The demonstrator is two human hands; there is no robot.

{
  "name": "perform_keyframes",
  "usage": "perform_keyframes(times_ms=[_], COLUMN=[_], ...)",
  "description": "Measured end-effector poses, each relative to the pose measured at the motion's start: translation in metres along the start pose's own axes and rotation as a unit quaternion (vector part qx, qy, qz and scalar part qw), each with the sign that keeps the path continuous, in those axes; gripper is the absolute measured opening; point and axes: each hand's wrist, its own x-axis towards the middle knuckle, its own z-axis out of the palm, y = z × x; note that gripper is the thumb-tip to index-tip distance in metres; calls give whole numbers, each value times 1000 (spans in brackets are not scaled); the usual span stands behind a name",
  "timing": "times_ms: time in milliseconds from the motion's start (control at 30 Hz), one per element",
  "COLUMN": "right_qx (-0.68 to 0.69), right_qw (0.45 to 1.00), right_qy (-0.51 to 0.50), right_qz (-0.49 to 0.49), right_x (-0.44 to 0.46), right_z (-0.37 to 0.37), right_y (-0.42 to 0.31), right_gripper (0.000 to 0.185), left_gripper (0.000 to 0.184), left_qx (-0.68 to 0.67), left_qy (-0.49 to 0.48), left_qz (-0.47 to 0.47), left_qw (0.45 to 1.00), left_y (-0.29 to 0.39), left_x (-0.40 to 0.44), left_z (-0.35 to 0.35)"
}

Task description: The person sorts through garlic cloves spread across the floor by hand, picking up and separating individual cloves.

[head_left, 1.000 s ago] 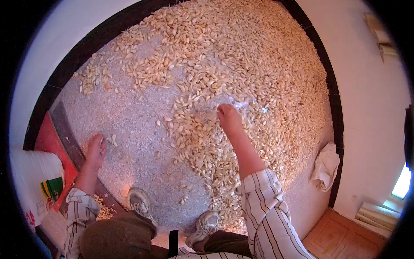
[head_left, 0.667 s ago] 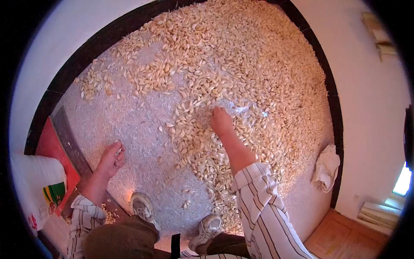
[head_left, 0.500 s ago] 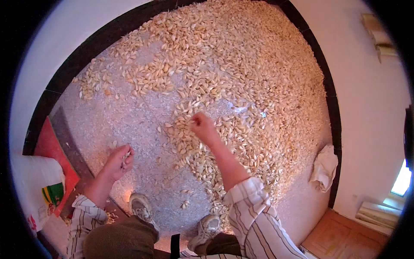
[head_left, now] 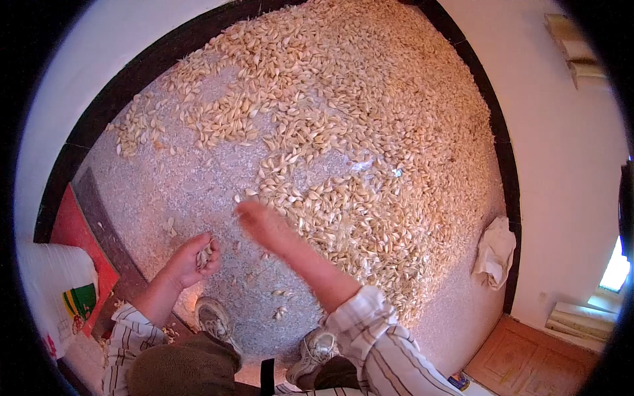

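Pale garlic cloves (head_left: 370, 218) lie spread thickly over the speckled floor. My left hand (head_left: 191, 263), low on the left above bare floor, has its fingers curled around a few garlic cloves (head_left: 206, 254). To its right and farther out, my right hand (head_left: 259, 223) hovers at the left edge of the spread. Its fingers are curled in and slightly blurred; what they hold, if anything, is hidden beneath the hand. One loose clove (head_left: 238, 198) shows just beyond its fingertips. Small clove pieces (head_left: 170, 228) lie past my left hand.
A dark baseboard (head_left: 132, 92) and white walls border the floor. A crumpled cloth or bag (head_left: 495, 254) lies at the right. On the left are a white sack (head_left: 56, 284) and a red sheet (head_left: 86, 231). My shoes (head_left: 316, 350) are at the bottom; a brown panel (head_left: 528, 356) is at the lower right.
My right hand has moved left and toward me, from over the cloves to their left edge. My left hand has shifted slightly right and nearer, still closed around cloves.
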Motion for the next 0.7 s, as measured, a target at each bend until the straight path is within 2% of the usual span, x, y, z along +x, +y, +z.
perform_keyframes(times_ms=[33,67,100,133,167,200,233,300,333,433,533,600,667,700], right_qx=[24,-41,-108,-176,-285,-296,-296,-362,-345,-392,-378,-370,-248,-248], right_qw=[996,986,967,950,921,913,912,911,923,913,921,926,964,964], right_qy=[75,161,224,255,238,236,236,123,87,53,27,4,-14,-15], right_qz=[47,20,51,27,119,153,155,152,148,102,87,77,98,99], right_x=[5,8,4,3,-3,-11,-16,-34,-38,-50,-63,-72,-81,-86], right_z=[-18,-36,-62,-83,-104,-113,-111,-108,-101,-81,-82,-89,-97,-100], right_y=[24,64,77,112,110,115,118,115,110,106,103,100,95,98], right_gripper=[22,20,23,27,30,34,34,36,34,28,21,20,19,19], left_gripper=[25,25,26,26,25,23,23,22,22,23,24,24,24,23], left_qx=[0,15,31,32,39,46,46,52,52,62,43,49,47,45], left_qy=[0,26,52,51,54,58,57,67,66,66,30,78,79,81], left_qz=[0,9,19,18,17,16,14,3,3,1,-6,-17,-12,-6], left_qw=[1000,1000,998,998,998,997,997,996,996,996,999,996,996,996], left_y=[-1,-1,-1,0,0,1,1,0,0,1,1,2,0,-1], left_x=[-3,-5,-6,-7,-8,-9,-8,-7,-6,-5,-9,-11,-11,-11], left_z=[-2,-3,-2,-1,0,1,1,0,0,-2,-10,-9,-9,-10])
